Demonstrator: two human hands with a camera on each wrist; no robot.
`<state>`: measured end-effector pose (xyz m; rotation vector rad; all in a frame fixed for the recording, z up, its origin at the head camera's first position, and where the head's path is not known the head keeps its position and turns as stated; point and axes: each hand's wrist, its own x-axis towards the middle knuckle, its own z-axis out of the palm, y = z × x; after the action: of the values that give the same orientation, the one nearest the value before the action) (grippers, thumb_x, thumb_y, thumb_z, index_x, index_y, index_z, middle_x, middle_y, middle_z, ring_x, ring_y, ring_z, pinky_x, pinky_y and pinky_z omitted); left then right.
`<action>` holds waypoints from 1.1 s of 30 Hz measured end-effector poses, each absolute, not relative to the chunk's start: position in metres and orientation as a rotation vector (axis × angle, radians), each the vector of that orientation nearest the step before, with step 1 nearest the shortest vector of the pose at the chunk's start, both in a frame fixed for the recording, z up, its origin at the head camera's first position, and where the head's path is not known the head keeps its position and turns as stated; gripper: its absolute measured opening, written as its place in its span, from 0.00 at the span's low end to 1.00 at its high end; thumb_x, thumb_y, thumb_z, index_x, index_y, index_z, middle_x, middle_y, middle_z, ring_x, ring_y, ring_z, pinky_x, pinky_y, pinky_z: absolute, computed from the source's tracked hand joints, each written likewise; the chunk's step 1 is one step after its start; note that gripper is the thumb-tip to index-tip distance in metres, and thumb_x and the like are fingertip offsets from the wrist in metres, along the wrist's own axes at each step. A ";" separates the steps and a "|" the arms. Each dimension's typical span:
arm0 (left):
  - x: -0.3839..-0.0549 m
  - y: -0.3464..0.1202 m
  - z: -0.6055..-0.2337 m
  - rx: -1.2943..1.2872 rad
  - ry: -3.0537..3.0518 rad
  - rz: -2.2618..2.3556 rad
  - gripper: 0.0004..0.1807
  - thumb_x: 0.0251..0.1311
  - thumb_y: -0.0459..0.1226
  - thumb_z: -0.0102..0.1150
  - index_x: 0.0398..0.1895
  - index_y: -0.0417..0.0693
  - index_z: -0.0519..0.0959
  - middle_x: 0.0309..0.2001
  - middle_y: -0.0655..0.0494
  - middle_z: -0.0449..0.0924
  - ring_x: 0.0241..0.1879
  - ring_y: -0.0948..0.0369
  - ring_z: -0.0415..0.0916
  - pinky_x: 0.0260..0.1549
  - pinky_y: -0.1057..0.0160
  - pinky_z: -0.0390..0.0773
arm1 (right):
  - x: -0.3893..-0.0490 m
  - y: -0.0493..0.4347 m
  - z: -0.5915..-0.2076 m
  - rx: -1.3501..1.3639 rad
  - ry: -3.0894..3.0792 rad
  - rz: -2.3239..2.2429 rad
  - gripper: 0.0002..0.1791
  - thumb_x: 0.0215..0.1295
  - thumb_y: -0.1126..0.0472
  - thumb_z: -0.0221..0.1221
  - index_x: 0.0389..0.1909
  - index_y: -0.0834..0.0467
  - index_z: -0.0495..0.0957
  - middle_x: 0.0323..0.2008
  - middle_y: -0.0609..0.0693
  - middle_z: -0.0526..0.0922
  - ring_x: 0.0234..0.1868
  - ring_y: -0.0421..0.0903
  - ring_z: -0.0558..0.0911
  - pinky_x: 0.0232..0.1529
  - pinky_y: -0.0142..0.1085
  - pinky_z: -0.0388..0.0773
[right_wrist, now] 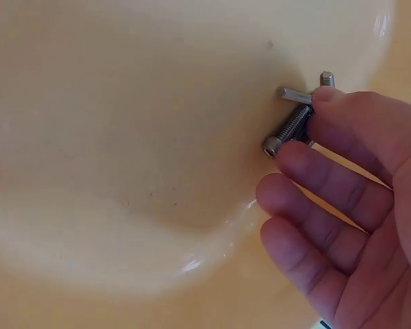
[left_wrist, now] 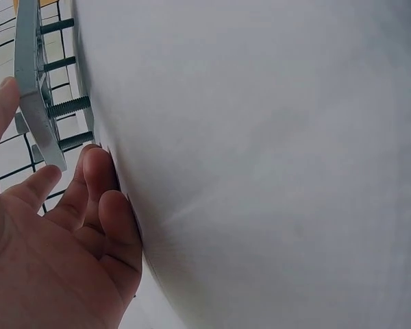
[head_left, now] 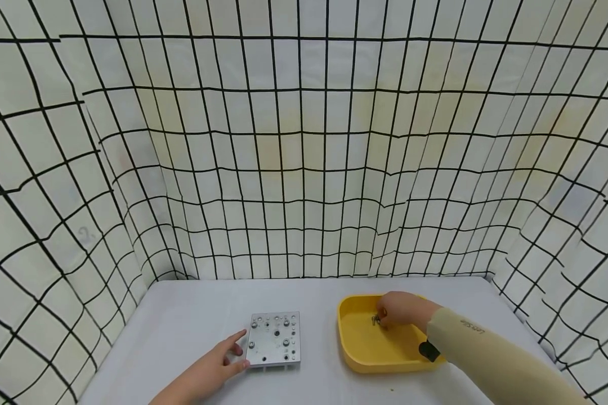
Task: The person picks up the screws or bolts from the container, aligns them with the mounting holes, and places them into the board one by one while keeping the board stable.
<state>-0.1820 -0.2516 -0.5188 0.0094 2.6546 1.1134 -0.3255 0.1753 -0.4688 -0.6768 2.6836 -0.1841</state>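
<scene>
A silver metal plate (head_left: pixel 272 340) with holes and several screws in it stands raised off the table; threaded screw ends (left_wrist: pixel 70 106) stick out beneath it. My left hand (head_left: pixel 215 363) is at its left side, thumb and forefinger spread along the edge and touching it, the other fingers loosely bent against the tabletop. Inside the yellow tray (head_left: pixel 354 360), my right hand (head_left: pixel 402 308) pinches at a small cluster of metal fasteners with thumb and fingertips. A socket head screw (right_wrist: pixel 288 131) and a short plain pin (right_wrist: pixel 293 94) show there; fingers partly hide the rest.
A white cloth (head_left: pixel 192 304) covers the table. Grid-patterned white sheets (head_left: pixel 309 169) enclose the back and both sides. A dark band (head_left: pixel 428 351) hangs at the right wrist, over the tray's right side.
</scene>
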 end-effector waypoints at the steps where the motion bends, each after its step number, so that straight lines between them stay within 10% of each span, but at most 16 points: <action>1: -0.182 -0.251 -0.518 0.008 2.652 1.118 0.45 0.58 0.55 0.67 0.75 0.47 0.61 0.50 0.57 0.73 0.32 0.60 0.69 0.29 0.62 0.68 | -0.326 0.175 -0.470 -0.678 2.682 -0.187 0.09 0.62 0.62 0.67 0.24 0.52 0.78 0.24 0.44 0.74 0.29 0.43 0.71 0.36 0.40 0.69; 33: -0.180 -0.250 -0.514 -0.042 2.640 1.104 0.47 0.55 0.56 0.68 0.76 0.52 0.61 0.50 0.58 0.74 0.33 0.60 0.69 0.28 0.62 0.70 | -0.334 0.160 -0.480 -0.839 2.640 -0.120 0.15 0.59 0.62 0.66 0.18 0.50 0.71 0.17 0.41 0.66 0.22 0.38 0.67 0.29 0.34 0.63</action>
<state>-0.1800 -0.2500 -0.5142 -0.0424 2.6405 1.1037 -0.3339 0.1596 -0.4804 -0.8392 2.6396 -0.1195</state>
